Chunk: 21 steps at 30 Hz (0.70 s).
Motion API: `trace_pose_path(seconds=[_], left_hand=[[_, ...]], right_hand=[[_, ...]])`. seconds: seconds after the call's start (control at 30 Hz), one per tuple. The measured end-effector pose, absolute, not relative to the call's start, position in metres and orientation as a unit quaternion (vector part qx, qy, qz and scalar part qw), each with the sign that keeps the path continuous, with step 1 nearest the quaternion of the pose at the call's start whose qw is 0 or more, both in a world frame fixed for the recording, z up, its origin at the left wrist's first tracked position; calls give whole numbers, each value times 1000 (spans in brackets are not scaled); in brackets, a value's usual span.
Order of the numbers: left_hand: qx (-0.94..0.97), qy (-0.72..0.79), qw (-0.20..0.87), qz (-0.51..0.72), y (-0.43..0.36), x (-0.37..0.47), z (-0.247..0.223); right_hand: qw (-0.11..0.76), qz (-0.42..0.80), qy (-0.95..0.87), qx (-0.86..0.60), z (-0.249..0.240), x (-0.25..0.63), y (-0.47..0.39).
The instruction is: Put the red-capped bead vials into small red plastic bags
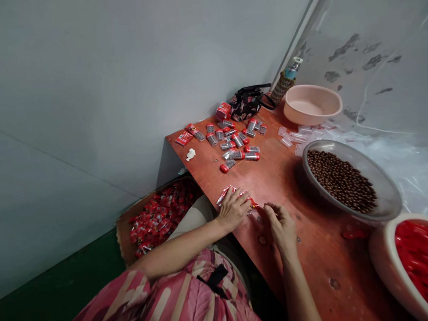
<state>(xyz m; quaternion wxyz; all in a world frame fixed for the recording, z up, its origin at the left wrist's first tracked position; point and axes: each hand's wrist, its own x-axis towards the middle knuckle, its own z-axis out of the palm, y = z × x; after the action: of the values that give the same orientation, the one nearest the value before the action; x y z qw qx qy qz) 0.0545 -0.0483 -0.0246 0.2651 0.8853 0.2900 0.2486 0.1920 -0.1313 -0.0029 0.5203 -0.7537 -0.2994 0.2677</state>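
Observation:
My left hand (233, 209) lies over a red-and-clear plastic packet (255, 204) at the table's near edge, fingers spread and resting flat on it. Its palm hides the middle of the packet. Just right of the packet is my right hand (282, 226), with thumb and fingertips pinched together near the packet's end. Whatever it may hold is too small to make out. Farther up the table lie several clear tubes (237, 140) with red caps and dark balls inside.
On the right stand a grey bowl of brown balls (386, 185), a pale tub of red pieces (380, 253) and a pink basin (309, 117). Clear empty tubes (297, 138) lie by them. A floral bag (245, 105) sits at the back; a box of red packets (125, 241) stands below left.

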Motion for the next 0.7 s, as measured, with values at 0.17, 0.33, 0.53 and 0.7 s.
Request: trace_pose_path(seconds=[0.17, 0.33, 0.53, 0.7], left_hand=[[826, 275, 387, 303, -44, 47, -3], [616, 356, 604, 360, -42, 39, 10], [374, 352, 792, 330, -42, 27, 1], [358, 416, 759, 349, -40, 3, -5]], right_hand=[[582, 412, -259, -651, 2, 193, -108], [637, 403, -229, -616, 15, 180, -93], [599, 419, -290, -618, 9, 161, -75], [419, 206, -495, -733, 2, 159, -33]])
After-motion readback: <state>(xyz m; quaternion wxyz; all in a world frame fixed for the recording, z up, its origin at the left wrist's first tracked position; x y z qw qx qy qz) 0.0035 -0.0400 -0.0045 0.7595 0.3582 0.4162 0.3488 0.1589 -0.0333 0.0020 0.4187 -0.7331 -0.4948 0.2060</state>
